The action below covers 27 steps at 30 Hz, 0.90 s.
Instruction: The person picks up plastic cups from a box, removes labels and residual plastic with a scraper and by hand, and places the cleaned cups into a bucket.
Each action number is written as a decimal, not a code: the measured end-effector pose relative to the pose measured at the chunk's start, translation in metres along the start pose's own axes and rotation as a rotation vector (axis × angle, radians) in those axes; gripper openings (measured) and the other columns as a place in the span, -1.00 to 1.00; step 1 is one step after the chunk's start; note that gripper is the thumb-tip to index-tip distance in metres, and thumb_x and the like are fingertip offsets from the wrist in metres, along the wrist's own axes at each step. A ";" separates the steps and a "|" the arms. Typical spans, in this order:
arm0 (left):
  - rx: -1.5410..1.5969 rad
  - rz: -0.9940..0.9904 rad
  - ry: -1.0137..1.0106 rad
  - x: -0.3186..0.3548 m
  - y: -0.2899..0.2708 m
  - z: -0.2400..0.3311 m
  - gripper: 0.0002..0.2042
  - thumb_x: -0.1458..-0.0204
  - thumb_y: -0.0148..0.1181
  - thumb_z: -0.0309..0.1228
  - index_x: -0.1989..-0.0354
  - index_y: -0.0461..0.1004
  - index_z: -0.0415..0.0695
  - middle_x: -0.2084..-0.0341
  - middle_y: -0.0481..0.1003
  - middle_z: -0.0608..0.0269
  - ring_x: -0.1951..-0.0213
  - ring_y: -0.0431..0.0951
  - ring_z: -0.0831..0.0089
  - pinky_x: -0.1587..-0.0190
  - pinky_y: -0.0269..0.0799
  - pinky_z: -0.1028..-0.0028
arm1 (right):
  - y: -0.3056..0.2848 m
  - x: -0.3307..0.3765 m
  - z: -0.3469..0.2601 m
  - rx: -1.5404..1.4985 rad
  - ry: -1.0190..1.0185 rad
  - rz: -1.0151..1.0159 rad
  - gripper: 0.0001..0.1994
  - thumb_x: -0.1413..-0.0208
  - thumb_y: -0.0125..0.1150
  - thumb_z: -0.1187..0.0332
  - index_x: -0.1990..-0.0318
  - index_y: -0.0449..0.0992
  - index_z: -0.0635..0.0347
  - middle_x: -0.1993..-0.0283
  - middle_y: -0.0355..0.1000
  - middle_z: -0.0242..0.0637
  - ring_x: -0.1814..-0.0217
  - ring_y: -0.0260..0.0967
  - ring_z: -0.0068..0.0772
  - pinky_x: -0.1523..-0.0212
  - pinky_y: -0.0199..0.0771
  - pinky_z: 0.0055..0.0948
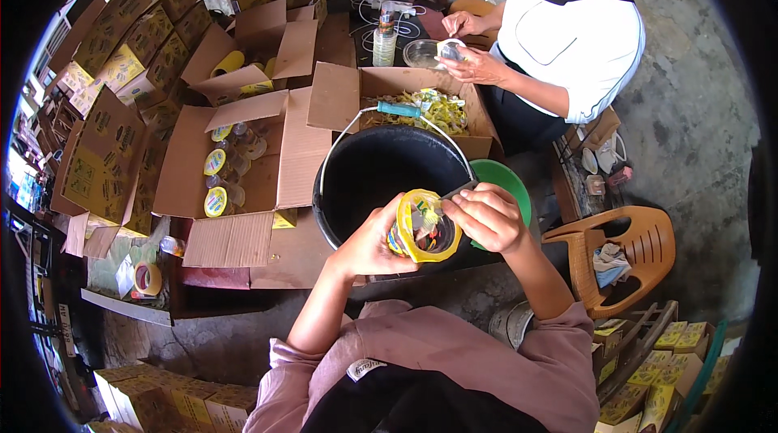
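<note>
Head view: a small clear jar (423, 226) with a yellow rim, already filled with coloured pieces, sits tilted between both hands above the black bucket (381, 170). Its mouth looks uncovered, so closing seems left. Left hand (369, 243) cups its side in a firm grip; right hand (486, 216) pinches the rim. Beyond lies an open carton (235, 166) of similar jars.

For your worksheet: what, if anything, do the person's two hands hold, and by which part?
Both hands hold one small clear jar with a yellow rim. The left hand cups its side; the right hand pinches the rim at the open top.
</note>
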State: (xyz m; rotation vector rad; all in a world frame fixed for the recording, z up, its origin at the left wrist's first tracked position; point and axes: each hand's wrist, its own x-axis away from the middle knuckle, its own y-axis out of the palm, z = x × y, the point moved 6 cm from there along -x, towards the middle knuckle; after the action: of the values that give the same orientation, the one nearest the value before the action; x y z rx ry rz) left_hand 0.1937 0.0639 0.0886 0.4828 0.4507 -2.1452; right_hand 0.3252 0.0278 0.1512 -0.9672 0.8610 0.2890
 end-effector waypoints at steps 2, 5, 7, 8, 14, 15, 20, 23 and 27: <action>0.043 -0.041 -0.009 0.000 0.002 -0.001 -0.34 0.43 0.29 -0.48 0.01 0.18 -0.23 0.28 0.41 0.18 0.24 0.43 0.43 0.12 0.29 0.48 | 0.000 0.001 0.000 -0.022 -0.008 0.024 -0.89 0.37 0.25 0.56 0.56 0.50 0.31 0.54 0.39 -0.32 0.44 0.34 -0.45 0.47 0.39 -0.52; 0.218 -0.113 -0.207 0.006 0.008 -0.012 -0.32 0.43 0.29 -0.49 -0.02 0.17 -0.21 0.24 0.40 0.23 0.22 0.39 0.47 0.08 0.27 0.49 | 0.000 0.005 0.001 -0.049 0.005 0.033 -0.90 0.37 0.27 0.57 0.59 0.49 0.32 0.55 0.38 -0.33 0.45 0.34 -0.46 0.48 0.40 -0.53; 0.225 -0.129 -0.235 0.005 0.008 -0.012 -0.32 0.45 0.30 -0.51 0.00 0.19 -0.19 0.21 0.38 0.27 0.19 0.36 0.51 0.06 0.26 0.49 | 0.001 0.008 0.001 -0.051 0.002 0.027 -0.91 0.36 0.24 0.57 0.58 0.48 0.32 0.52 0.37 -0.32 0.43 0.33 -0.46 0.42 0.41 -0.51; 0.233 -0.146 -0.263 0.005 0.010 -0.013 -0.32 0.48 0.31 -0.53 0.01 0.20 -0.18 0.18 0.36 0.31 0.16 0.33 0.55 0.05 0.25 0.50 | 0.001 0.009 0.001 -0.052 -0.001 0.021 -0.92 0.35 0.21 0.57 0.57 0.48 0.33 0.50 0.36 -0.31 0.40 0.32 -0.46 0.37 0.43 -0.49; 0.332 -0.192 -0.288 0.005 0.015 -0.013 -0.39 0.39 0.26 -0.57 0.03 0.22 -0.18 0.25 0.39 0.29 0.21 0.35 0.58 0.11 0.29 0.54 | 0.001 0.012 0.001 -0.066 -0.011 0.014 -0.92 0.35 0.22 0.57 0.59 0.46 0.33 0.49 0.37 -0.29 0.41 0.33 -0.43 0.37 0.44 -0.48; 0.333 -0.193 -0.288 0.005 0.015 -0.014 -0.39 0.39 0.26 -0.57 0.03 0.22 -0.18 0.25 0.39 0.29 0.21 0.35 0.58 0.11 0.29 0.54 | 0.001 0.014 0.001 -0.066 -0.010 0.014 -0.92 0.35 0.22 0.57 0.59 0.46 0.33 0.49 0.37 -0.29 0.41 0.33 -0.43 0.37 0.44 -0.48; 0.448 -0.338 -0.358 0.008 0.022 -0.022 -0.47 0.36 0.26 -0.61 0.09 0.26 -0.21 0.30 0.41 0.31 0.27 0.37 0.60 0.16 0.33 0.53 | 0.001 0.018 0.001 -0.149 -0.021 0.017 -0.89 0.39 0.25 0.58 0.59 0.46 0.35 0.47 0.39 -0.24 0.38 0.34 -0.37 0.38 0.45 -0.44; 0.644 -0.391 -0.475 0.014 0.027 -0.026 -0.54 0.32 0.24 -0.61 0.13 0.30 -0.22 0.33 0.43 0.28 0.33 0.42 0.57 0.23 0.37 0.52 | 0.000 0.016 -0.001 -0.154 -0.026 0.037 -0.91 0.37 0.24 0.58 0.60 0.46 0.35 0.48 0.38 -0.25 0.37 0.34 -0.38 0.37 0.45 -0.44; 0.834 -0.612 -0.448 0.020 0.037 -0.034 -0.62 0.25 0.23 -0.54 0.17 0.34 -0.23 0.36 0.44 0.19 0.37 0.46 0.49 0.31 0.38 0.57 | 0.002 0.013 -0.001 -0.185 -0.021 0.016 -0.92 0.34 0.22 0.55 0.58 0.47 0.34 0.47 0.38 -0.27 0.37 0.34 -0.39 0.36 0.44 -0.46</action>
State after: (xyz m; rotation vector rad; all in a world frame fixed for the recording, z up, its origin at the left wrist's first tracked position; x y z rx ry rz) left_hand 0.2191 0.0456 0.0440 0.2992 -0.6679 -2.8931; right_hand 0.3316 0.0259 0.1397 -1.1270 0.8333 0.3971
